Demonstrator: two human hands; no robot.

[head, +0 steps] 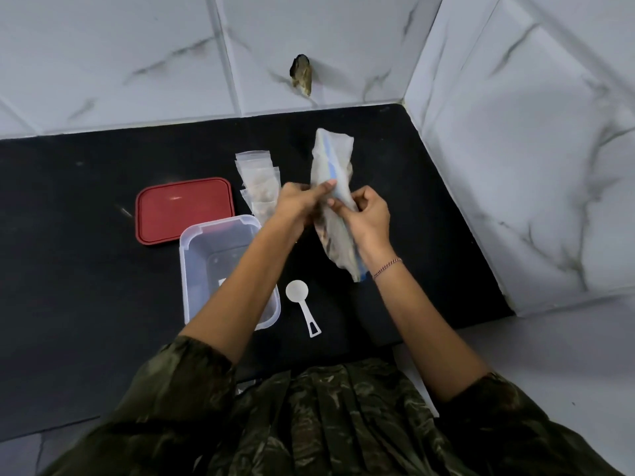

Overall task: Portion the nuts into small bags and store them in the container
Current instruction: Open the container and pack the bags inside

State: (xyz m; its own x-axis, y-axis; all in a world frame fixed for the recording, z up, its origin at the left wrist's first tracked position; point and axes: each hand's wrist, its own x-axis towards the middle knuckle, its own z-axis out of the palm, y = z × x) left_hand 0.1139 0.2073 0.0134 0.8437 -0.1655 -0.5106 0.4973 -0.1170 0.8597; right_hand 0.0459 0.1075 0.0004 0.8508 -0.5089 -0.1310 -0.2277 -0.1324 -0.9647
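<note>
Currently both hands, left point(296, 202) and right point(366, 214), pinch the large nut bag point(332, 187) above the black desk point(86, 269); clear container point(220, 242) stands open at left, beside filled small bags point(257, 182).

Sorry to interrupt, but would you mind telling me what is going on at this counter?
A person holds a large zip bag of nuts above the black counter, left hand and right hand both pinching it along its blue strip. A few small bags, filled, lie behind the clear container, which looks empty where visible. The red lid sits beside it and the white scoop lies untouched.
</note>
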